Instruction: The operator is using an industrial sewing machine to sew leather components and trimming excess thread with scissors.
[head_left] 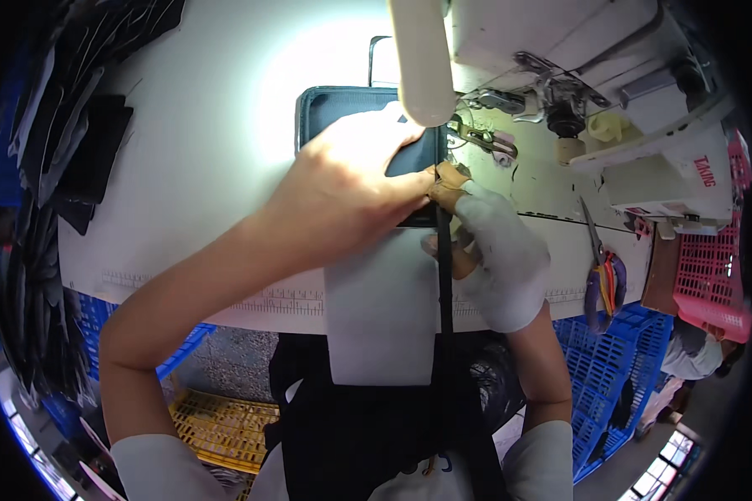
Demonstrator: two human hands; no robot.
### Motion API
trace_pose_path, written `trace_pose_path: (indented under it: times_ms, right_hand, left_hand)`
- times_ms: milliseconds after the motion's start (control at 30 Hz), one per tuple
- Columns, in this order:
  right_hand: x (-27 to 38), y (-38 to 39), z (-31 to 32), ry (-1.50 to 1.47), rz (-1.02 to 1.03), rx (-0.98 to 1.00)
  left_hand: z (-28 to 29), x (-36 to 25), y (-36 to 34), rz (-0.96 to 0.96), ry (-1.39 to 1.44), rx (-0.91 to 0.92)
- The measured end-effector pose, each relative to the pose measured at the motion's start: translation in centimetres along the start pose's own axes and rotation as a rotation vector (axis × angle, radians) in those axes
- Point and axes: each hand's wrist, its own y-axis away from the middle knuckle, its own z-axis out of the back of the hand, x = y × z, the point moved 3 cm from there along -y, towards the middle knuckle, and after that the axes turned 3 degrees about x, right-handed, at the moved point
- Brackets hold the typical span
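Observation:
A dark blue rectangular case piece (330,117) with rounded corners and a raised black rim lies under the sewing machine's pale head (424,63). My left hand (347,179) rests across it, thumb and forefinger spread apart; lamp glare washes out the fingertips. At the piece's right edge, my right hand (497,242) wears a white glove with bare fingertips. Its fingers close round a narrow black strip (445,284), which hangs from that edge over the table's front toward my lap. The needle area is hidden behind the machine head.
Purple-handled scissors (603,284) lie at the table's right front edge. Metal machine parts (551,104) stand at the back right. Dark cut pieces (100,159) hang in a stack at the left. Blue crates (606,376), a pink basket (710,271) and a yellow crate (221,430) surround the table.

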Motion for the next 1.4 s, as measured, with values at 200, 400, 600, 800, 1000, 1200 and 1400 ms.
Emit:
trace_pose_path:
  times_ms: [200, 400, 600, 800, 1000, 1200, 1400]
  right_hand:
    - [-1.1, 0.1, -0.9, 0.074, 0.148, -0.029]
    - [-1.8, 0.7, -1.5, 0.127, 0.2, 0.06]
    - [-2.0, 0.7, -2.2, 0.028, 0.269, 0.067]
    - [-1.9, 1.8, -2.3, 0.116, 0.113, 0.123]
    - [-1.0, 1.1, 0.4, 0.138, 0.24, -0.087]
    - [-4.8, 8.8, 6.4, 0.253, -0.223, -0.334]
    - [-9.9, 16.2, 12.4, 0.385, -0.379, -0.492]
  left_hand:
    - [-0.2, 2.5, -0.1, -0.013, 0.096, 0.011]
    - [0.5, 2.5, -0.4, -0.03, 0.119, 0.041]
    - [0.8, 2.6, 0.0, -0.027, 0.111, 0.136]
    - [1.1, 2.3, 0.1, -0.101, 0.144, 0.068]
    - [0.7, 2.6, -0.4, -0.133, 0.115, 0.061]
    - [-0.1, 2.9, 0.4, -0.043, 0.156, 0.085]
    - [0.0, 2.6, 0.5, -0.041, 0.228, 0.06]
